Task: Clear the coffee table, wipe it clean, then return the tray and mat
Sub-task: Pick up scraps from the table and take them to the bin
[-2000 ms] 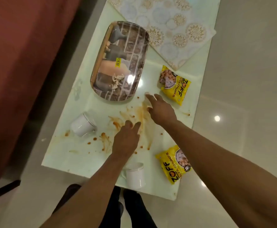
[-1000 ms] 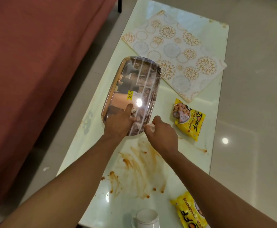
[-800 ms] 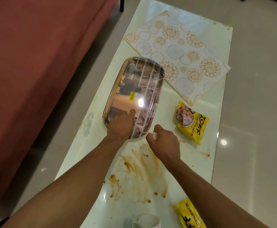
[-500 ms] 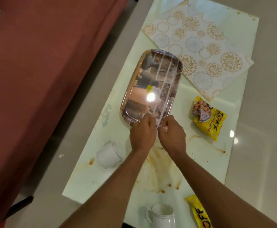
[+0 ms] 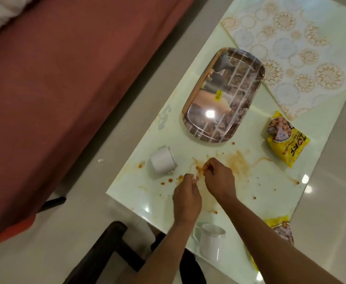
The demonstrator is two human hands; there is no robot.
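On the pale green glass coffee table, a glossy picture tray lies on the far half. The patterned mat lies beyond it, its corner under the tray's far end. Orange sauce smears cover the middle of the table. My left hand and my right hand hover close together over the smears, fingers curled. The left pinches a small whitish scrap at its fingertips. The right's fingertips are pinched together, and what they hold is hidden.
A white mug lies tipped over near the table's left edge. Another white mug stands upright at the near edge. Two yellow snack packets lie on the right side. A red sofa runs along the left.
Both hands have drawn back from the tray's near end to above the sauce smears, fingers still curled. The camera has swung, so the table now sits further right.
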